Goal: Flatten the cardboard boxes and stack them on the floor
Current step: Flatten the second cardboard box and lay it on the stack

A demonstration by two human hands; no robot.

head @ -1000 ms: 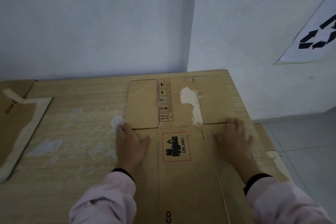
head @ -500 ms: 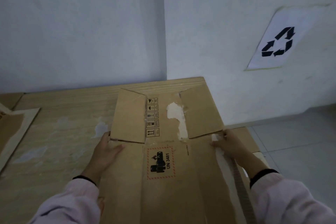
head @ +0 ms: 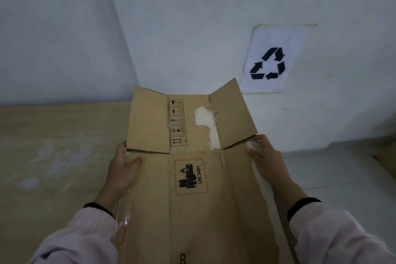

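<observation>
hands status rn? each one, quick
Left hand: closed on the left edge of the flattened cardboard box.
Right hand: closed on the box's right edge.

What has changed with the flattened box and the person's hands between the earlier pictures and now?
The flattened cardboard box, pressed flat on the wooden table a second ago, has been lifted off it and swung right, toward the recycling sign. The left hand and right hand went from pressing palms-down to gripping its side edges; its end flaps now tilt up. The box remains collapsed.
</observation>
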